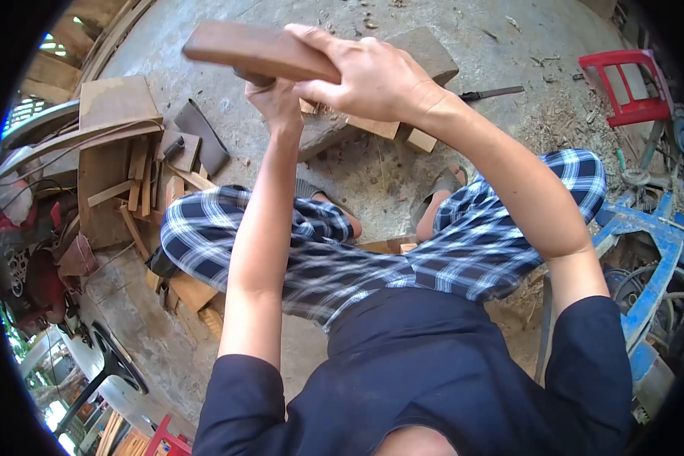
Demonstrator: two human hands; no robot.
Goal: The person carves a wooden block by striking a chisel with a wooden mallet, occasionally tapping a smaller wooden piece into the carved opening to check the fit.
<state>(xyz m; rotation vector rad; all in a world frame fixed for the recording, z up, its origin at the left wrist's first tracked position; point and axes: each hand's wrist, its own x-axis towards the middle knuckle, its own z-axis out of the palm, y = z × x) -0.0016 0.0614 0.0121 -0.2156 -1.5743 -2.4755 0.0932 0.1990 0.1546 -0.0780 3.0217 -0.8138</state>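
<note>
A brown wooden block (239, 50) is raised over the floor, lying across in front of me and slightly blurred. My right hand (372, 76) grips its right end, with the fingers over the top and the thumb below. Beneath the block, my left hand (276, 105) is closed around a dark rounded part that looks like a handle; most of it is hidden. Below the hands a thick grey slab (327, 140) rests on the floor. Small pieces of light wood (374, 127) lie against it, with another offcut (420, 140) beside them.
A long narrow tool (494, 93) lies right of the slab. Farther right are a red plastic stool (625, 87) and a blue metal frame (646, 235). Wood offcuts (138, 175) and a dark flat strip (203, 137) lie at left. Shavings (539, 125) litter the concrete floor.
</note>
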